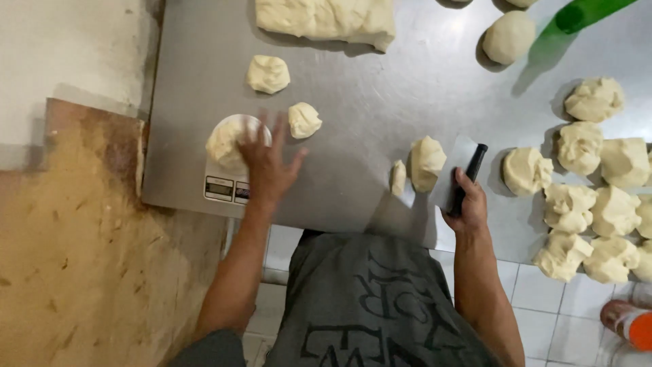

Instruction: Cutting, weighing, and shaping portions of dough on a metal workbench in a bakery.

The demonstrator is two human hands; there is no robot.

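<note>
Left hand (268,166) splayed open over scale (227,183) at table edge (326,221), bare steel alongside.

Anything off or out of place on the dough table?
Nothing spilled or damaged. One oddity: the kitchen scale sits right at the near edge of the steel table, with a dough ball on it under the left hand. The right hand holds a scraper beside cut dough pieces.

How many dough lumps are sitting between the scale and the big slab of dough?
2: one pale rounded dough lump just below the big slab of dough, and a smaller one to the right of the white kitchen scale. None look hidden there.
</note>
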